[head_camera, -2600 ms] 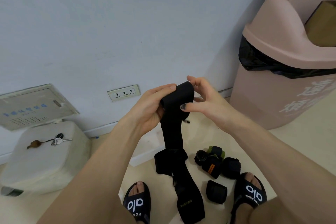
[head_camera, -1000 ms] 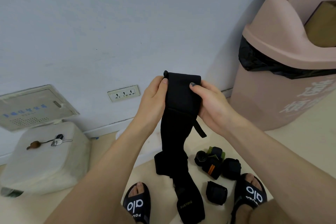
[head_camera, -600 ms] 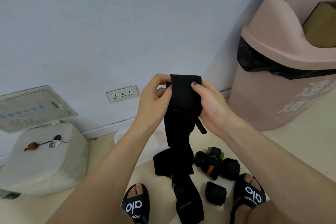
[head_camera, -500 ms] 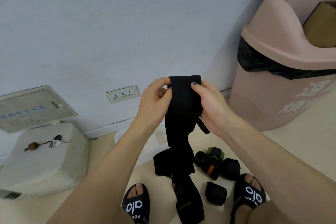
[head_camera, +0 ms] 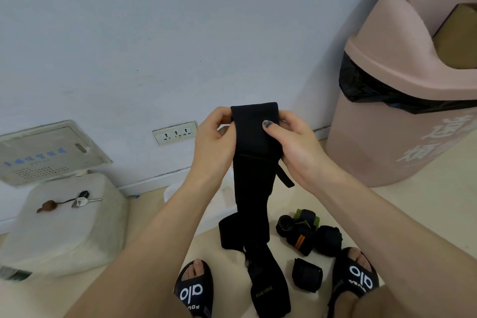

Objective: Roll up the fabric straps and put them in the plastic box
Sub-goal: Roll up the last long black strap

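Compared with a couple of seconds ago, the partly rolled top of the black strap (head_camera: 254, 152) is gone: it now hangs flat and upright between the hands, its top edge squared off. I read that as a restart of the roll, so this strap is at its very first turn. My left hand (head_camera: 215, 142) pinches the top left edge, fingers curled round it; my right hand (head_camera: 289, 144) has its grip closed on the right edge, thumb pressed on the face of the fabric. The strap's tail trails down to the floor at 6 o'clock, between my sandals (head_camera: 195, 292), and bears the word "XUEYING" in yellow. Four rolled straps (head_camera: 307, 237) lie on the floor at about 5 o'clock. The plastic box (head_camera: 175, 192) shows only as a pale rim behind my left forearm. The sandals read "alo"; the pink bin (head_camera: 402, 116) at 3 o'clock carries pale characters I cannot read
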The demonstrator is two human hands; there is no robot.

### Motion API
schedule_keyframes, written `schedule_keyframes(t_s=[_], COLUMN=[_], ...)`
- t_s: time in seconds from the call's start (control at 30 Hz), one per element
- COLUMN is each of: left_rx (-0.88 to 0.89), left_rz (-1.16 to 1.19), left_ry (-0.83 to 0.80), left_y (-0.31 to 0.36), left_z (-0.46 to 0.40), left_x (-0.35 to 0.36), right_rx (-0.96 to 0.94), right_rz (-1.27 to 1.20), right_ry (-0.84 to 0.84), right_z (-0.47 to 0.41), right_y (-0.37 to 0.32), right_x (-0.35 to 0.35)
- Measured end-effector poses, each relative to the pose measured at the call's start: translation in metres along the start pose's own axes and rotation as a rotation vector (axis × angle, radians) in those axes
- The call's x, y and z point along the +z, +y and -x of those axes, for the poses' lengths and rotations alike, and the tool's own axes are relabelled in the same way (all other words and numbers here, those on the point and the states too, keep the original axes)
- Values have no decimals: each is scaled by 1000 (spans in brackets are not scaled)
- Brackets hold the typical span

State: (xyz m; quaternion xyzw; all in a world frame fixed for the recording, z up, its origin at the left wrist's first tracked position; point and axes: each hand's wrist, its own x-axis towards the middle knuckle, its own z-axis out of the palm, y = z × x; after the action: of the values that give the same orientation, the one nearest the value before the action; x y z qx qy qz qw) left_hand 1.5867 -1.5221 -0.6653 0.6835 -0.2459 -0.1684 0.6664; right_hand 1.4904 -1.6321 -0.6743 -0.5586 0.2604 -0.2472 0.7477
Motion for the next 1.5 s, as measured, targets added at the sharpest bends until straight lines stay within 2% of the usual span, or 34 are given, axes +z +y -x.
schedule_keyframes(t_s=[0.17,0.33,0.53,0.63,0.77,0.87,1.07,1.23,1.5], left_rx=[-29,17,19,39,31,16,-99,-46,-6], left_rz=[61,-9,9,5,12,39,212,27,3], left_ry=[12,2,-24,-56,-81,-99,-207,-252,-232], left_y=[-1,3,5,5,1,-1,1,-5,-2], left_z=[-2,-3,-1,0,0,-1,-5,1,3], left_x=[-3,-5,-5,-4,-1,0,1,4,5], right_rx=[-3,-11,15,47,-3,-19,-56,-57,-37], right_rz=[13,20,59,5,103,75,48,34,57], right_ry=[-39,-137,-169,-139,-55,-42,-12,-19,-40], right_z=[-1,-1,0,2,1,0,-2,-2,-2], right_y=[-2,-3,-5,-7,-5,-5,-4,-3,-2], right_x=[-5,-9,-11,-9,-10,-12,-15,-16,-17])
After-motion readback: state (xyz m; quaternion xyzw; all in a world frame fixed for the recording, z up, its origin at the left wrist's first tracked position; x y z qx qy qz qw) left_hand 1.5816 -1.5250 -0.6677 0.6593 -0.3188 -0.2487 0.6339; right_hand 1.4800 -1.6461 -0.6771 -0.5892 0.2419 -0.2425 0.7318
